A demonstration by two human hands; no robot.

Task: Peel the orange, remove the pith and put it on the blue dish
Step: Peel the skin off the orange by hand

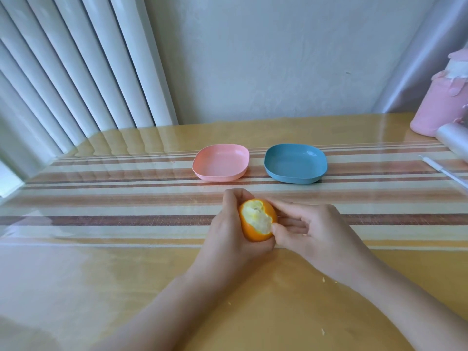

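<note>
While the left hand (229,234) cups the orange (255,221) just short of the empty blue dish (295,163), the right hand (311,231) pinches peel at a small bared patch, most rind remaining

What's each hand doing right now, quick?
Left hand: closed grip, curled round the orange.
Right hand: closed, thumb and fingers pinching the orange at its peeled edge.

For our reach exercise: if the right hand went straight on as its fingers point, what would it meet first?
The orange: the right hand touches it with its thumb; the left hand grips it.
</note>
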